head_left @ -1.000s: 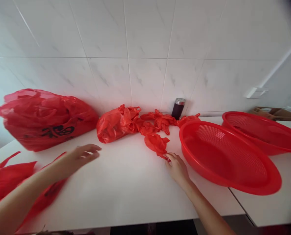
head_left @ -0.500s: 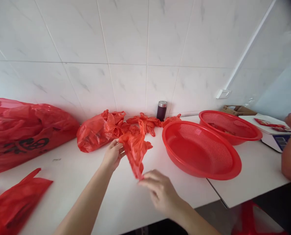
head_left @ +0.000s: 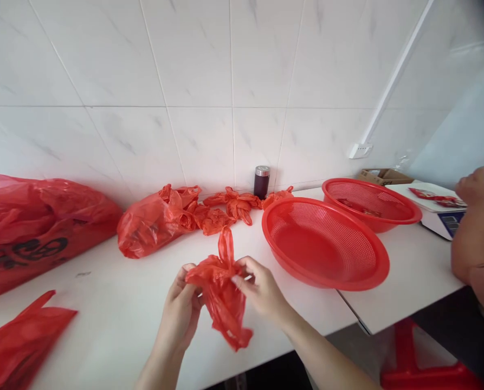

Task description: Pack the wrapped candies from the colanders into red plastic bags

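Note:
A crumpled red plastic bag (head_left: 225, 306) hangs between my two hands over the front of the white table. My left hand (head_left: 180, 303) pinches its upper left side. On the upper right, near the gathered top, my right hand (head_left: 258, 284) grips it between thumb and fingers. One handle loop stands up between the hands, and the lower end dangles. What the bag holds, if anything, I cannot make out. Just behind it lie several crumpled red bags (head_left: 213, 219) and a fuller red bag (head_left: 148, 222).
Right of my hands sits a red plastic basket (head_left: 315, 246), with a second basket (head_left: 372, 203) behind it. A dark flask (head_left: 262, 182) stands by the wall. Large red bags (head_left: 42, 233) lie left. Another person's arm (head_left: 477, 227) is beside a scale (head_left: 432, 216) and red packets.
Both hands have come closer together, with the bag lower and nearer to me. My right hand has shifted from the bag's lower end to its upper right side.

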{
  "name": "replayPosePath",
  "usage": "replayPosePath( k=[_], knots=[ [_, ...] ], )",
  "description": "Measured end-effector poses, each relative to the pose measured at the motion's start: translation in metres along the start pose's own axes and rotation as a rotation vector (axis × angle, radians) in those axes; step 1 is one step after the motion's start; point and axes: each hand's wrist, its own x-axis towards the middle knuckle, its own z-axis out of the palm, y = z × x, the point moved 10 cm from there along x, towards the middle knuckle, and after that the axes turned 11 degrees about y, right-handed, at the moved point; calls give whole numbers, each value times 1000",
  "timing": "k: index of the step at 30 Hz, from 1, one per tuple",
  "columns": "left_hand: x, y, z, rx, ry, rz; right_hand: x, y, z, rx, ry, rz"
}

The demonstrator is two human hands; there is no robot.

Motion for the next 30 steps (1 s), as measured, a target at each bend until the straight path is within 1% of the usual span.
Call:
replayPosePath(
  k=[1, 3, 4, 5, 7, 9, 10, 11, 12, 13, 14, 15, 16, 17, 18, 19, 20, 21, 23, 25, 26, 28, 30],
  knots=[
    [2, 2, -11, -23, 33, 2, 4, 3, -13, 39, 93, 9],
    [9, 8, -42, -65, 128, 16, 9, 5, -43, 130, 282, 25],
    [13, 11, -57, -67, 171, 28, 11, 5, -55, 185, 339, 40],
    [17, 13, -72, -53, 203, 43, 13, 5, -64, 238, 368, 55],
    [22, 20, -96, 38, 254, 101, 18, 3, -75, 323, 389, 66],
    [22, 28, -109, 265, 301, 181, 22, 2, -82, 378, 425, 74],
    [19, 34, -110, 405, 322, 245, 23, 3, -82, 392, 444, 78],
    [13, 43, -105, 537, 340, 341, 25, 2, -80, 390, 449, 80],
    [3, 54, -93, 653, 347, 468, 27, 0, -74, 369, 436, 71],
    [-8, 65, -76, 747, 334, 610, 29, -5, -66, 333, 411, 48],
    [-22, 72, -54, 816, 298, 749, 31, -11, -56, 288, 377, 11],
    [-34, 75, -31, 869, 240, 860, 33, -20, -45, 238, 336, -31],
    [-41, 72, -10, 927, 165, 900, 34, -28, -33, 186, 291, -70],
    [-43, 64, 7, 982, 92, 877, 35, -35, -21, 131, 244, -102],
    [-40, 54, 19, 1018, 29, 801, 36, -42, -11, 70, 197, -127],
    [-35, 45, 24, 1019, -11, 696, 36, -48, -1, 5, 153, -148],
    [-29, 37, 23, 985, -24, 583, 34, -53, 6, -59, 121, -170],
    [-24, 32, 19, 917, -14, 478, 31, -59, 10, -120, 112, -202],
    [-15, 27, 6, 737, 39, 302, 17, -75, 11, -225, 147, -317],
    [-14, 27, -5, 581, 104, 213, -5, -88, 14, -311, 186, -442],
    [-15, 28, -8, 533, 135, 193, -17, -91, 19, -358, 179, -489],
    [-18, 30, -13, 468, 176, 165, -34, -84, 32, -461, 116, -521],
    [-17, 27, -22, 353, 178, 102, -39, -58, 38, -549, 20, -428]
  ],
)
